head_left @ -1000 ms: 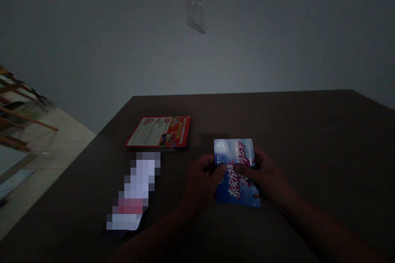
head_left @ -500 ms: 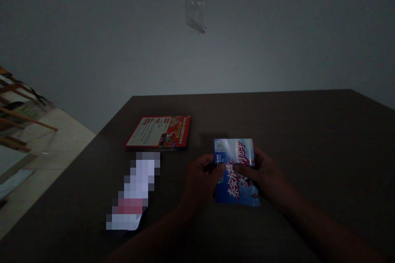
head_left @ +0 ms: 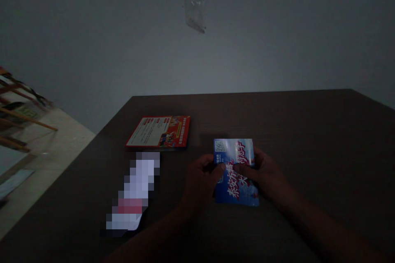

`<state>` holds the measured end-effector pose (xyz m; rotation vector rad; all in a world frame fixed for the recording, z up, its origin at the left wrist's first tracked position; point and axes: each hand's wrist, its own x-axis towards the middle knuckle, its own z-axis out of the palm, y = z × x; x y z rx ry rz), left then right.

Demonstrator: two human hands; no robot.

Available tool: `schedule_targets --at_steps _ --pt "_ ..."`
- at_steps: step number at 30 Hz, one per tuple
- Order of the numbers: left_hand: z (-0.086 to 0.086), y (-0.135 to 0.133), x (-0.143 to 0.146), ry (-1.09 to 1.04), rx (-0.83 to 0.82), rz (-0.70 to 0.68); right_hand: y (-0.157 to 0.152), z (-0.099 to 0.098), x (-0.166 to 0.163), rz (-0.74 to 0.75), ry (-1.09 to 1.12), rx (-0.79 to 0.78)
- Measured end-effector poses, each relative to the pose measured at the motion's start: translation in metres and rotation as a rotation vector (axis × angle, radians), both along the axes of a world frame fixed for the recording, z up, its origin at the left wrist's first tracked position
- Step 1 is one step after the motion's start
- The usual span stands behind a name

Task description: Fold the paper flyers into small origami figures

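Note:
Between both hands I hold a blue printed leaflet (head_left: 236, 193) with a QR code at its upper left and large red-and-white lettering. My left hand (head_left: 202, 176) grips its left side, thumb on the front and fingers behind. From the right side my right hand (head_left: 267, 172) pinches it the same way, its thumb tip close to the left thumb. Most of the fingers are hidden behind the leaflet. Whether it is one sheet or folded, I cannot tell.
On the dark table (head_left: 262, 115), a red-bordered printed card or booklet (head_left: 148, 131) lies left of my hands. Nearer me is a pixelated pale, long object (head_left: 138, 185). A clear plastic bag (head_left: 196, 6) hangs on the grey wall. Wooden furniture legs (head_left: 27, 117) stand on the floor at left.

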<state>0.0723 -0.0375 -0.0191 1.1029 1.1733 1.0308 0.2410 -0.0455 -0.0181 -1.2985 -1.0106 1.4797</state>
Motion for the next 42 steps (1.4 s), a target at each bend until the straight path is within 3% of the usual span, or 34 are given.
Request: schedule_targets --at_steps 42 --pt "0.0021 -0.0004 -0.0003 0.011 0.000 -0.004 0.0012 -0.0012 0.0000 0.011 0.005 -0.001"
